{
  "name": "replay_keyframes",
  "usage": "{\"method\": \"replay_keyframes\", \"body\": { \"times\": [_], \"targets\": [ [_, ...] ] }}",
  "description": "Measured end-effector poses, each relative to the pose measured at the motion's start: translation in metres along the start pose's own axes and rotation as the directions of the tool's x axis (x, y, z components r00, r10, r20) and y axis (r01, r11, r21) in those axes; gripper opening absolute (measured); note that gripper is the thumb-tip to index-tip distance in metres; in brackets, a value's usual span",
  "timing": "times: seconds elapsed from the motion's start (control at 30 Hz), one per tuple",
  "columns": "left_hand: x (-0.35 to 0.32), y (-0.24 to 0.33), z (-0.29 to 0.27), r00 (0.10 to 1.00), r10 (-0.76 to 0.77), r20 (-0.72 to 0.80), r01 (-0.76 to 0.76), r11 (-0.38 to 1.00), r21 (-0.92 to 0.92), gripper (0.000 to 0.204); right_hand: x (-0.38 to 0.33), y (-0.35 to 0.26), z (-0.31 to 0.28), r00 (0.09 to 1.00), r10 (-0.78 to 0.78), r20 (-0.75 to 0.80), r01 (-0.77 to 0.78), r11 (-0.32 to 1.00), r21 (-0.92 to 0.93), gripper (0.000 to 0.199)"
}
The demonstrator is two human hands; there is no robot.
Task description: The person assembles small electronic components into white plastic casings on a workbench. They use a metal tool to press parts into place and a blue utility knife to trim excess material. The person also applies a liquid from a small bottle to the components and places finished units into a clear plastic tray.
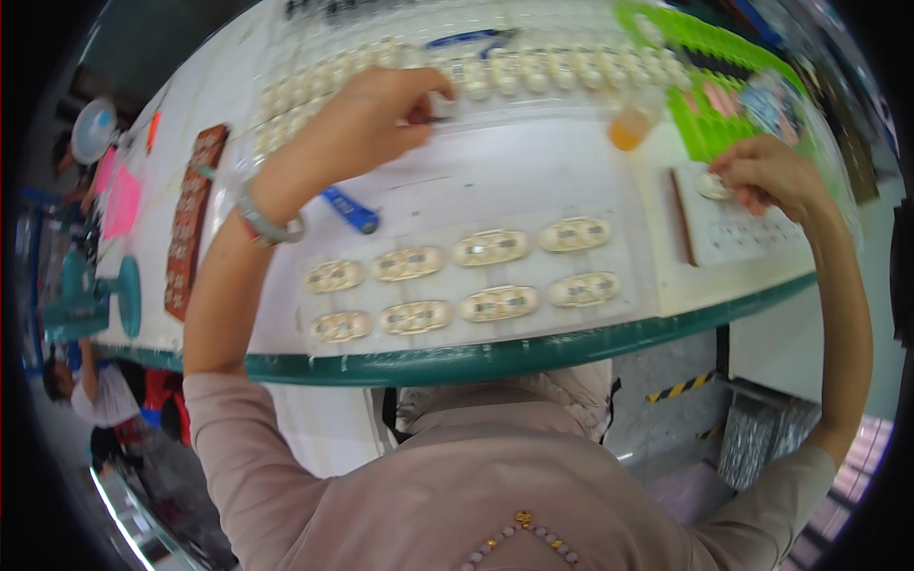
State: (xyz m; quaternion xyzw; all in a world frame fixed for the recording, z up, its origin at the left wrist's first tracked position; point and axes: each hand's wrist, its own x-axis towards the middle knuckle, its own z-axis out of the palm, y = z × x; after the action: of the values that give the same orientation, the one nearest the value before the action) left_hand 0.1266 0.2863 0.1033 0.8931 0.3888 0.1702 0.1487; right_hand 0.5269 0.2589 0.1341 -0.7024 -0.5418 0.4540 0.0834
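Note:
My left hand (386,119) reaches over the near edge of a clear tray holding rows of cream parts (533,68). Its fingers are curled together, with a tiny dark bit at the tips that is too blurred to name. At the right, my right hand (766,176) pinches a small cream oval part (712,187) against the top of a white block (747,238) with a brown side. Between the hands, two rows of cream oval parts (490,247) with small metal pieces lie on a pale sheet in front of me.
A blue-handled tool (350,209) lies below my left forearm. Near the right stands a small bottle of orange liquid (628,128), beside a green rack (700,124) with a crumpled bag (769,103). A long brown strip (195,224) lies left. The table has a green front edge (495,362).

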Motion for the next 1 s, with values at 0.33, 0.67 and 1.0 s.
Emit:
{"method": "replay_keyframes", "body": {
  "times": [0.33,0.67,1.0],
  "targets": [
    [0.006,0.034,-0.071,0.971,-0.031,-0.235,0.022,0.999,-0.041,0.014,-0.005,0.003,0.001,1.000,0.012,-0.003,-0.012,0.998,0.065,0.022],
    [-0.028,0.025,-0.068,0.936,-0.234,-0.262,0.192,0.965,-0.178,0.010,-0.008,-0.006,0.004,1.000,0.017,-0.021,-0.016,0.999,0.030,0.021],
    [-0.056,0.042,-0.062,0.953,-0.234,-0.193,0.250,0.966,0.061,0.023,-0.066,-0.043,0.015,0.878,-0.351,-0.326,0.277,0.927,-0.253,0.019]
  ]
}}
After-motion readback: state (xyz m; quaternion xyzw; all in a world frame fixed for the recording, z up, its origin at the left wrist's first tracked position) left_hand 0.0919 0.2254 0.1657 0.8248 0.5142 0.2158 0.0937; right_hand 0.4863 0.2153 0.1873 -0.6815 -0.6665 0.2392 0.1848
